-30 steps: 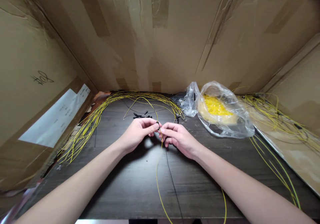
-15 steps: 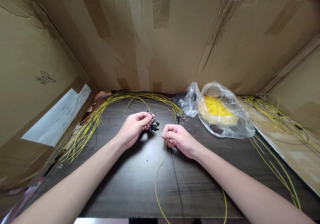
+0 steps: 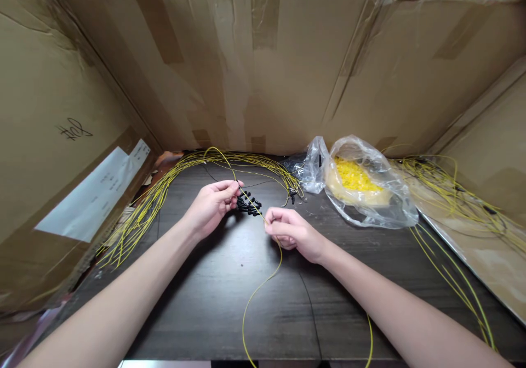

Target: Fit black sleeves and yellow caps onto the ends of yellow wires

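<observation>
Fingertips pinched, my left hand holds a yellow wire left of the table's middle. The wire arcs up behind that hand and runs down to my right hand, which is closed on it too. From there it curves toward the table's front edge. Small black parts lie in a pile between and just behind the hands. A thin black wire lies in front of my right hand. Whether my left hand also pinches a black part is too small to tell.
A bundle of yellow wires curves along the back left. Behind my right hand are a clear bag of yellow pieces and a smaller bag. More yellow wires lie on cardboard at right. Cardboard walls surround the table.
My left hand has moved slightly left, widening the gap and showing more black parts. The yellow wire's loop behind it stands higher, and its front curve has shifted left.
</observation>
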A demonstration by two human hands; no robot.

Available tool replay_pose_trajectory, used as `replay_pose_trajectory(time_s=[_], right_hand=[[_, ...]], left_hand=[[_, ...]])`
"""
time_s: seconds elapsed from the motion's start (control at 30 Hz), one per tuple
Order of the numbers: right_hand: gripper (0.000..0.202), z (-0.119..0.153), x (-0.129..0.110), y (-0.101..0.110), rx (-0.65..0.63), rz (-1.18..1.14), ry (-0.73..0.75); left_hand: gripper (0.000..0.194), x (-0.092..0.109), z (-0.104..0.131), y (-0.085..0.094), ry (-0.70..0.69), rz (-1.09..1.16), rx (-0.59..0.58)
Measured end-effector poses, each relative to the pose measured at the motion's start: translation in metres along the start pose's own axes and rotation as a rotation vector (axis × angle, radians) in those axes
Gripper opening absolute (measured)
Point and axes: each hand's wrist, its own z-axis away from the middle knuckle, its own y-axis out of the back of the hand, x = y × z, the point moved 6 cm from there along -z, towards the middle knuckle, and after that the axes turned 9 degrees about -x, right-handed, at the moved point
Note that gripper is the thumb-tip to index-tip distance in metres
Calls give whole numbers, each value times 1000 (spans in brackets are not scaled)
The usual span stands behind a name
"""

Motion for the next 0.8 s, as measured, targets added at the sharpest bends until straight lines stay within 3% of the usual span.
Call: replay_pose_trajectory(time_s=[0.13, 0.33, 0.57, 0.8], right_hand=[[28, -1, -2, 9, 172, -37, 23], [28, -4, 0, 9, 187, -35, 40], [21, -2, -1, 10, 195, 14, 33], [18, -3, -5, 3, 138, 283, 72]], left_hand=[[24, -10, 8, -24, 49, -69, -112], [19, -23, 17, -49, 38, -144, -231], [23, -22, 15, -43, 46, -129, -105], [28, -17, 8, -22, -3, -78, -21]])
